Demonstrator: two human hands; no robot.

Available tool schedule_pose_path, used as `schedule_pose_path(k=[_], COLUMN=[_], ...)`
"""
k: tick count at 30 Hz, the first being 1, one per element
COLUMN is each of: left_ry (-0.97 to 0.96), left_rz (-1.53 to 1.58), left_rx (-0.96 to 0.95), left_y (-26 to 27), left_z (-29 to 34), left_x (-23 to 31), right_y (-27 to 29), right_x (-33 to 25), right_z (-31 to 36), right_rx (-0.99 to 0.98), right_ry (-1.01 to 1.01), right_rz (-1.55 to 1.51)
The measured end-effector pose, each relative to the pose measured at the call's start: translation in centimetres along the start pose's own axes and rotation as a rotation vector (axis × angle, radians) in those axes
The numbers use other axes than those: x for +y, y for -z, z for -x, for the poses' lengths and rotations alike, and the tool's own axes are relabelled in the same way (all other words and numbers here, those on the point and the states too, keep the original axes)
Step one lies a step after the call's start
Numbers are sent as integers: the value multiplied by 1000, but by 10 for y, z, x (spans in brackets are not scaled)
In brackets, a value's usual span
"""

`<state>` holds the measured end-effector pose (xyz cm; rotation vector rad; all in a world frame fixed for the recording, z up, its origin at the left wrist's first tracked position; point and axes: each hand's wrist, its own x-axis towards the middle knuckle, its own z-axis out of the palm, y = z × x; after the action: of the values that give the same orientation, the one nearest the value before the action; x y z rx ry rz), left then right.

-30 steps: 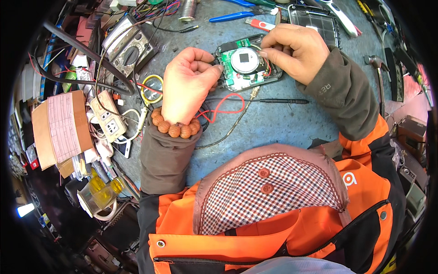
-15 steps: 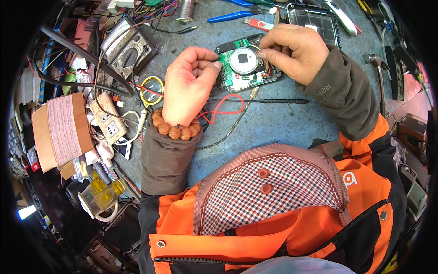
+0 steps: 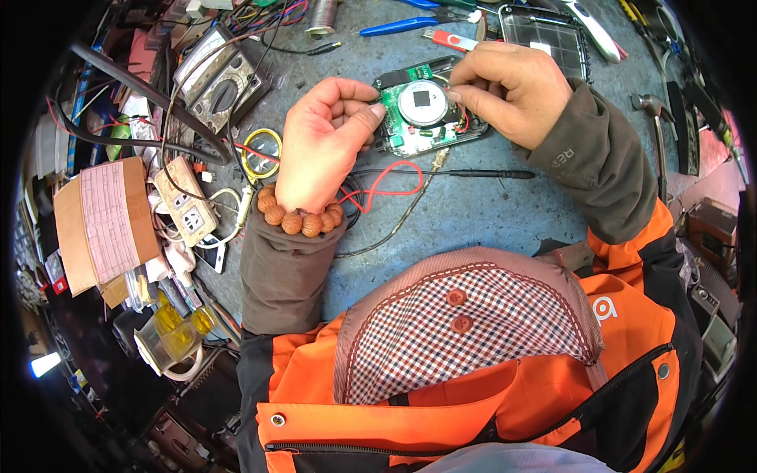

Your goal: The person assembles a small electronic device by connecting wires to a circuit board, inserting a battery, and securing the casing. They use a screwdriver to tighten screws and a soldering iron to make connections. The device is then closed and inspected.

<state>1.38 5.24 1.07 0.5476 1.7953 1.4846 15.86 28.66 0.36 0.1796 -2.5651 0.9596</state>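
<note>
The two hands stand apart on either side of an open electronic device [image 3: 424, 118], which lies at the far middle of the blue bench [image 3: 481, 217]. The left hand [image 3: 325, 138] has its curled fingers and thumb at the device's left edge, the right hand [image 3: 514, 88] its thumb and forefinger close together by a thin wire [image 3: 440, 80]; whether either grips, I cannot tell. A black probe [image 3: 489, 174] lies nearer.

device case [image 3: 392, 80]: plastic | disc [image 3: 423, 114]: smooth metal | benchtop [image 3: 473, 213]: matt, scuffed | bracelet beads [image 3: 292, 222]: rough, woodlike
</note>
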Motion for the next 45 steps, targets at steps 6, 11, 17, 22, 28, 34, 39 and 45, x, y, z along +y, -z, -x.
schedule_pose_path(k=[6, 11, 17, 22, 28, 34, 39, 45], left_ry=[5, 40, 51, 47, 76, 73, 66, 47], left_rz=[21, -5, -17, -15, -23, -65, -5, 15], left_rx=[-27, -22, -4, -6, 9, 8, 0, -17], left_y=[3, 3, 4, 6, 6, 5, 7, 7], left_z=[-1, -1, 1, 0, 1, 2, 2, 1], left_x=[0, 1, 3, 0, 4, 2, 1, -2], right_y=[1, 2, 4, 3, 2, 4, 3, 3], right_x=[-1, -6, -10, -10, -8, -6, -7, -7], right_z=[0, -1, -2, -2, -1, -1, -1, -1], right_rx=[-22, -45, -72, -74, -73, -114, -122, -125], right_ry=[-4, -96, -125, -117, -109, -82, -103, -103], right_rz=[-6, -31, -46, -46, -58, -56, -64, -62])
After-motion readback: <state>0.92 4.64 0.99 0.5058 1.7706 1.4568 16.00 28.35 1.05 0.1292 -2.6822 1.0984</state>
